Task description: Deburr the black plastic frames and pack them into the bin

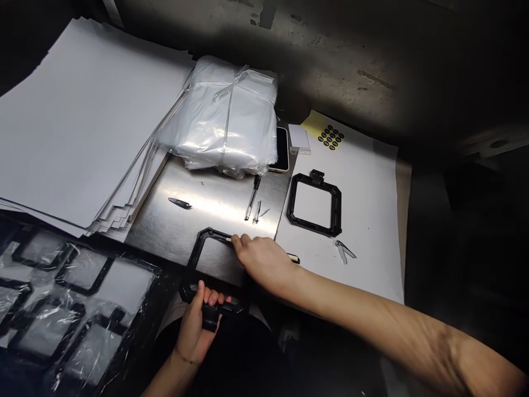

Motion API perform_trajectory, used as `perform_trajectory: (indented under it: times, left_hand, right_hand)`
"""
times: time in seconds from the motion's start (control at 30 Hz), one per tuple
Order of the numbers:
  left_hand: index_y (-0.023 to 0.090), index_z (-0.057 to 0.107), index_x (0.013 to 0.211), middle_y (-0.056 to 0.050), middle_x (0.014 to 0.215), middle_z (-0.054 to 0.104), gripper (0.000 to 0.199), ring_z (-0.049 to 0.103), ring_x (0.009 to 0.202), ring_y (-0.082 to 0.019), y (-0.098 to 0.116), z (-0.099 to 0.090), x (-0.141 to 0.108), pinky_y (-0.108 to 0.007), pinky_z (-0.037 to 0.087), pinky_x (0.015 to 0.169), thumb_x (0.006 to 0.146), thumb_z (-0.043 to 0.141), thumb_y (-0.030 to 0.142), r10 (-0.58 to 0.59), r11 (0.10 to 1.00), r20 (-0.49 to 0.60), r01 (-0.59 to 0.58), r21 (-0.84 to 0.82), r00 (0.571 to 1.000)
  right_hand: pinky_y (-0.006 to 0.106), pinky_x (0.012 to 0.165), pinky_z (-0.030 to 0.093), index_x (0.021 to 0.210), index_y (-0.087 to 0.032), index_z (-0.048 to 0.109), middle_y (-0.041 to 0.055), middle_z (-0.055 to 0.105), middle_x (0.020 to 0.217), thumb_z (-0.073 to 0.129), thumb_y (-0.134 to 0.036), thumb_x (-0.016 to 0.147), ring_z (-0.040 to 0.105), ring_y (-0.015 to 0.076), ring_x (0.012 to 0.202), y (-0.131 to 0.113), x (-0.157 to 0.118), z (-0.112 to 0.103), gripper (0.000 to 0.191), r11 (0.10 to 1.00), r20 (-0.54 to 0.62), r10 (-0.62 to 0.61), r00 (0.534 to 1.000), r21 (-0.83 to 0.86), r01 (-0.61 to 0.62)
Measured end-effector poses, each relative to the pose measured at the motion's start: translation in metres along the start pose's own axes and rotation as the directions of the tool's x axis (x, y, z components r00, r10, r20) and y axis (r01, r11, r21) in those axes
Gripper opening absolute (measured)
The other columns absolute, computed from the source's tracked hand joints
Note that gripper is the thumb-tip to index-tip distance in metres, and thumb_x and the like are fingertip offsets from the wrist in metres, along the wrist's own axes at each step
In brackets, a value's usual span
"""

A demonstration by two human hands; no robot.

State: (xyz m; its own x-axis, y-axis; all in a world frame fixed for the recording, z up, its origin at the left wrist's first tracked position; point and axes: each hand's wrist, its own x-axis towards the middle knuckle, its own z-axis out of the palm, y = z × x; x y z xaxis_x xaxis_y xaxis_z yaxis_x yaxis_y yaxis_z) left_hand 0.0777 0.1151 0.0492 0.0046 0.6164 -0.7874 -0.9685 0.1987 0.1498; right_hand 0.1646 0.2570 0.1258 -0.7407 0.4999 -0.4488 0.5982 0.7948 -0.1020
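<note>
A black frame [194, 259] is held over the near edge of the metal table, tilted. My left hand [198, 325] grips its lower side, fingers wrapped round the block there. My right hand [262, 262] is closed at the frame's upper right side; a black tool with a pale strip [294, 258] sticks out behind the fist, so the hand is round its handle. The tool's front end is mostly hidden by the fingers. A second black frame [336, 207] lies flat on white paper to the right.
On the metal table [161, 231] lie a pen [253, 198], a small black piece [179, 203] and nail clippers [345, 251]. Behind are a wrapped bundle [231, 121], phone [282, 149] and stickers [330, 138]. Paper sheets [95, 110] and bagged frames [82, 270] are left.
</note>
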Motion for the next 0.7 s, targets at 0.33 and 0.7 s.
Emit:
perform_trajectory:
  times: [0.33,0.7]
  left_hand:
    - [0.017,0.044,0.045,0.003,0.047,0.04,0.036,0.043,0.055,-0.011,0.001,-0.002,-0.001,-0.033,0.042,0.075,0.077,0.045,0.033,-0.027,0.999,0.047,0.025,0.028,0.999]
    - [0.017,0.045,0.045,0.003,0.047,0.04,0.034,0.043,0.054,-0.012,0.001,-0.002,0.0,-0.032,0.044,0.072,0.075,0.048,0.033,-0.003,0.999,0.031,0.002,0.033,1.0]
  right_hand:
    - [0.02,0.05,0.033,0.076,-0.013,0.058,0.0072,0.059,0.069,0.039,-0.019,0.078,0.053,0.0137,0.06,0.024,0.014,0.006,0.02,0.935,0.14,0.055,0.989,0.34,-0.1]
    - [0.015,0.045,0.035,0.075,-0.011,0.058,-0.0009,0.055,0.053,0.04,-0.019,0.079,0.047,0.0068,0.046,0.032,0.02,0.012,0.02,0.751,0.215,-0.07,0.974,0.654,-0.09]
